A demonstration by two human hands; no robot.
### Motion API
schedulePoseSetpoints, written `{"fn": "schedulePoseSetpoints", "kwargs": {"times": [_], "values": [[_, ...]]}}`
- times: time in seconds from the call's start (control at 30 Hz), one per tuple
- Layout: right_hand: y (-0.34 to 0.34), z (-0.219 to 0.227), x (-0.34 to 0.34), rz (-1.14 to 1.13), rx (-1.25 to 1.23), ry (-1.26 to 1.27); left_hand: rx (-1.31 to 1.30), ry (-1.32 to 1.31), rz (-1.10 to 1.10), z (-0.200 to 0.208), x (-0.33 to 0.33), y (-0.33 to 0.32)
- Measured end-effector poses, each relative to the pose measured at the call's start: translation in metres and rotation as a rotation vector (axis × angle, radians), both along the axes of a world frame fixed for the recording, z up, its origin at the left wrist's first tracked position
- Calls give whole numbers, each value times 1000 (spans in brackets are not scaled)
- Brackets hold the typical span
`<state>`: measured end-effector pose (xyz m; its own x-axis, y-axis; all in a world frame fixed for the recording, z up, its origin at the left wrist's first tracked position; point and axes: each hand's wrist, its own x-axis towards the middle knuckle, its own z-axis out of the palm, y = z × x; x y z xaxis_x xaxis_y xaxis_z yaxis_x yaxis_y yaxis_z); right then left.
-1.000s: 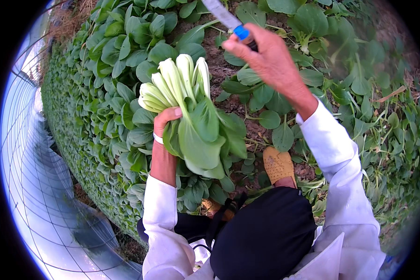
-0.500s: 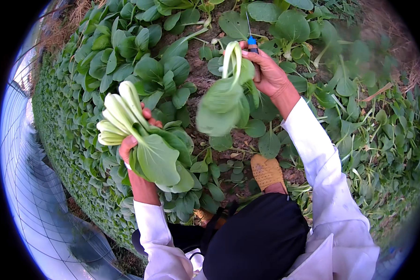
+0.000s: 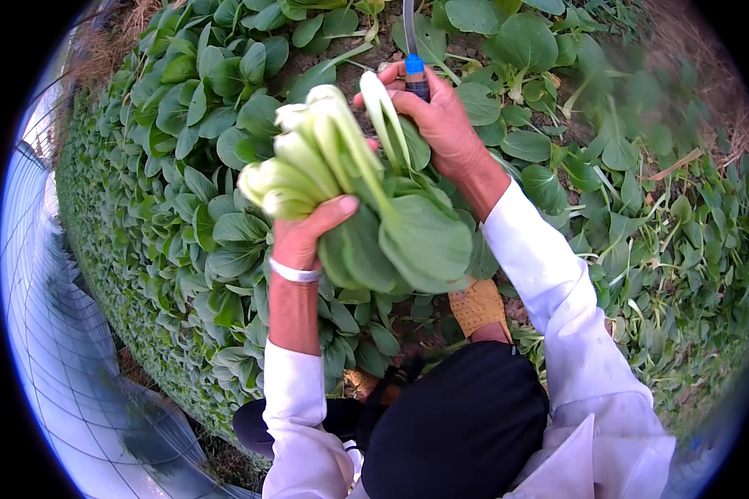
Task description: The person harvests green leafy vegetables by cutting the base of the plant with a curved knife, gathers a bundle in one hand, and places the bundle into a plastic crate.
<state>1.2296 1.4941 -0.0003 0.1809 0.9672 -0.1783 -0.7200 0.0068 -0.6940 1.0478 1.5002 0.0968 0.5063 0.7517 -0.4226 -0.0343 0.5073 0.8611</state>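
Observation:
A bunch of bok choy (image 3: 316,158), pale stalk bases up to the left and green leaves hanging down to the right, is gripped by my left hand (image 3: 304,233) with the thumb across it. My right hand (image 3: 449,129) is closed around the dark handle of a blade tool (image 3: 416,79) with a blue collar; its thin metal blade points away and runs toward the top edge. A smaller bok choy (image 3: 380,100) hangs from the same hand. Its leaves overlap the left bunch, so I cannot tell whether they touch.
Dense growing bok choy (image 3: 233,233) fills the ground on the left. Leafy plants (image 3: 524,50) and scattered cut greens (image 3: 641,308) lie on the right. My yellow shoe (image 3: 478,308) is on the soil below my hands. Clear sheeting (image 3: 50,333) lines the far left.
My left hand has moved right and up with its bunch, close beside the right hand. My right hand has shifted slightly left with the tool and smaller bok choy.

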Motion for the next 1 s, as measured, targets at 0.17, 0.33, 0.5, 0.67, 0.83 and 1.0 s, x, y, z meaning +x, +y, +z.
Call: {"fn": "schedulePoseSetpoints", "kwargs": {"times": [0.17,0.33,0.5,0.67,0.83,1.0], "values": [[2,17,-18,-193,-67,-348,-43,114,139,-23,3,-7],[2,29,-29,-235,-118,-443,-54,14,150,-20,5,-8],[-2,33,-32,-241,-111,-485,30,161,42,-14,6,-2],[5,20,-23,-95,-51,-494,-73,239,81,-5,14,17],[26,11,10,122,-121,-389,353,581,-160,30,19,76],[62,-31,35,158,-284,-634,1348,1253,-818,23,57,146]]}}
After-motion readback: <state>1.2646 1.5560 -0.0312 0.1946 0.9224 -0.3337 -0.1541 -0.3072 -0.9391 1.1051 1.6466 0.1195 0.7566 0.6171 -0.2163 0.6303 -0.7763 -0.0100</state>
